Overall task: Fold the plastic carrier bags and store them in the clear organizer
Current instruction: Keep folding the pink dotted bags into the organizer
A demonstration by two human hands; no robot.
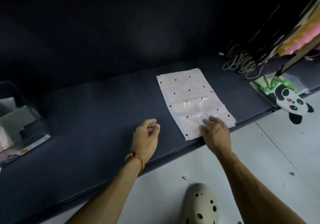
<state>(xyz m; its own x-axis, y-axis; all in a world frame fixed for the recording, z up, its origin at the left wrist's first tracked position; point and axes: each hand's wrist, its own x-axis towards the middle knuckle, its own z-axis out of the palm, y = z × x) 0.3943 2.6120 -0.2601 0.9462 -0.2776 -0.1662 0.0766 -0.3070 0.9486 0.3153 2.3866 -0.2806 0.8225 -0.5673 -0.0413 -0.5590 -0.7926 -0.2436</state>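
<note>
Head view: right hand (215, 133) lies flat, fingers spread, on near end of dotted plastic bag (190, 99) lying on dark mat (86, 119). Left hand (146, 137) loosely curled, holding nothing. Clear organizer (19, 119) far left.

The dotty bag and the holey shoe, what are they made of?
The dotty bag looks like thin, glossy, see-through plastic: light glints off its creases. The holey shoe looks like matte cream foam or rubber, moulded with round holes; which one isn't clear.
</note>
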